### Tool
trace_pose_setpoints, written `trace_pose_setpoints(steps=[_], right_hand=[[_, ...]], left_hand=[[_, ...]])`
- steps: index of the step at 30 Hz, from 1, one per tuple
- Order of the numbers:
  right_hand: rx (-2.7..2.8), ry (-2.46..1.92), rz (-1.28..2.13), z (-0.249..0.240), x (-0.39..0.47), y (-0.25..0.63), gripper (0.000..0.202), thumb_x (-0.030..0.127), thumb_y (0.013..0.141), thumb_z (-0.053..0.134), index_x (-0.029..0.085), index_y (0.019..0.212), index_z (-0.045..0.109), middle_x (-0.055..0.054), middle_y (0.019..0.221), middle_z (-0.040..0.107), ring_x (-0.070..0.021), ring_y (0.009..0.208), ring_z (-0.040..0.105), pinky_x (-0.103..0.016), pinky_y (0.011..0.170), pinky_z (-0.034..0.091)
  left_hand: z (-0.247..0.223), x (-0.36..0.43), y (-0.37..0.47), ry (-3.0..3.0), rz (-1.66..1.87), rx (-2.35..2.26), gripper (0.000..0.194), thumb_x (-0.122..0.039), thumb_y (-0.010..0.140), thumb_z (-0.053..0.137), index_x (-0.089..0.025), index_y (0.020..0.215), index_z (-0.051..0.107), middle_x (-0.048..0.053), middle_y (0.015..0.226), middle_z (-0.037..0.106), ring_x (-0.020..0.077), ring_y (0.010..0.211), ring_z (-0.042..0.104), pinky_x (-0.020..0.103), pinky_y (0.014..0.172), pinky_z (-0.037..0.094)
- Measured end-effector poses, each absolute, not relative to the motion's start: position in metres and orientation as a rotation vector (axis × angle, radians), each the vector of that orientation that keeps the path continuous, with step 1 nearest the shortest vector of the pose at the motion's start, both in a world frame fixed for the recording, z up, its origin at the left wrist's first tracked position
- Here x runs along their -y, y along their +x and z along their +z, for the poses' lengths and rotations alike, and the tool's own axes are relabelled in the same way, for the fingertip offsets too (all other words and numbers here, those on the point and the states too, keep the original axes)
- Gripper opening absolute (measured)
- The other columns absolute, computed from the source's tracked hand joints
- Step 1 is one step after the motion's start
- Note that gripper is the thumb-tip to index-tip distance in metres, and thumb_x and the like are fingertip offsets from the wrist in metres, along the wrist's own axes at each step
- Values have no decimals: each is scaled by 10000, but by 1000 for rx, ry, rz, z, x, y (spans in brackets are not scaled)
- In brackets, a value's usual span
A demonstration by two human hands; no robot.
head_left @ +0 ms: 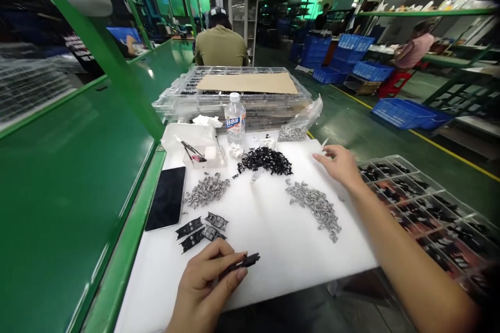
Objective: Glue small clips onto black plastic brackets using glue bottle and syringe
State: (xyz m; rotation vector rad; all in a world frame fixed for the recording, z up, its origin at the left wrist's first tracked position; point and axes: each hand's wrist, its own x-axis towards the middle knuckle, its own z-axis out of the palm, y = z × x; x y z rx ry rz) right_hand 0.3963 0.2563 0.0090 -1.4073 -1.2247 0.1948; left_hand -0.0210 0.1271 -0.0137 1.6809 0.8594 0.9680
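Observation:
My left hand (211, 278) is closed near the front edge of the white work surface, with a narrow black plastic part (250, 260) pinched between thumb and fingers. Just beyond it lie several similar black plastic parts (191, 234). At the right edge of the surface, my right hand (339, 165) has thumb and forefinger brought together around a thin pale item (325, 142), too blurred to name. Below that hand spreads a pile of small grey metal pieces (314, 205). A second grey pile (208, 190) is at left, and a heap of small black pieces (265, 161) sits between.
A tablet (166, 199) lies along the left edge. Behind it is a clear box (203, 158) with tweezers, beside a water bottle (235, 119). A bag of grey pieces (295, 132) and stacked clear trays (172, 99) stand at the back. A compartment tray (425, 208) is at right.

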Motion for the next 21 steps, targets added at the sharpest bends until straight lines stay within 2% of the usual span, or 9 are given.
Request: trace_pose_setpoints(steps=[3, 5, 7, 9, 11, 14, 17, 19, 21], right_hand=[[1213, -1140, 295, 33, -239, 368, 267, 425, 824, 851, 246, 872, 659, -69, 916, 767, -245, 875, 745, -389, 746, 544], [1223, -946, 385, 51, -224, 341, 147, 423, 965, 700, 285, 1012, 675, -29, 984, 779, -240, 963, 765, -390, 779, 545], [1266, -754, 458, 61, -212, 313, 198, 462, 958, 705, 295, 1057, 745, 5, 859, 749, -182, 745, 722, -341, 631, 511], [1315, -646, 525, 60, -204, 286, 301, 501, 889, 778, 271, 1080, 813, -9, 780, 720, -148, 596, 612, -324, 537, 459], [1350, -652, 601, 49, -199, 264, 344, 494, 867, 802, 237, 1092, 841, -60, 840, 739, -159, 626, 599, -330, 538, 456], [1346, -735, 705, 27, -195, 244, 236, 418, 912, 773, 212, 989, 857, -92, 854, 734, -183, 707, 611, -308, 528, 436], [1281, -786, 761, 14, -192, 238, 269, 385, 988, 675, 209, 872, 841, -81, 760, 692, -165, 649, 562, -283, 463, 381], [1257, -816, 818, 11, -188, 238, 366, 438, 1026, 603, 195, 878, 834, -83, 733, 679, -157, 574, 542, -291, 414, 361], [1311, -894, 837, 10, -185, 242, 335, 440, 1016, 622, 195, 927, 832, -84, 753, 700, -156, 532, 557, -307, 397, 378]], left_hand=[[-10, -123, -14, 1464, 934, -986, 213, -412, 954, 760, -225, 994, 854, 40, 819, 565, 141, 731, 546, 254, 637, 411], [-8, -124, -2, 1257, 896, -1004, 271, -464, 902, 809, -200, 942, 856, 28, 812, 523, 119, 678, 503, 245, 577, 368], [-7, -128, 13, 1048, 846, -969, 326, -482, 834, 867, -157, 826, 837, 2, 771, 477, 78, 566, 443, 238, 495, 308], [-8, -135, 24, 896, 869, -964, 348, -458, 806, 886, -130, 741, 792, -14, 763, 465, 47, 500, 405, 238, 457, 272], [-10, -141, 30, 829, 897, -968, 355, -434, 826, 873, -123, 707, 749, -32, 736, 425, 37, 488, 369, 232, 448, 263], [-14, -143, 26, 773, 906, -967, 348, -433, 841, 867, -119, 748, 750, -35, 769, 416, 28, 490, 360, 230, 437, 254], [-15, -139, 19, 719, 909, -943, 322, -420, 845, 876, -120, 796, 769, -19, 855, 450, 12, 498, 393, 228, 432, 239], [-15, -138, 17, 680, 905, -931, 307, -402, 862, 868, -121, 795, 764, -13, 871, 461, 9, 507, 408, 219, 433, 245], [-15, -139, 17, 650, 882, -922, 297, -394, 864, 869, -122, 804, 767, -3, 884, 490, 15, 518, 434, 209, 435, 274]])
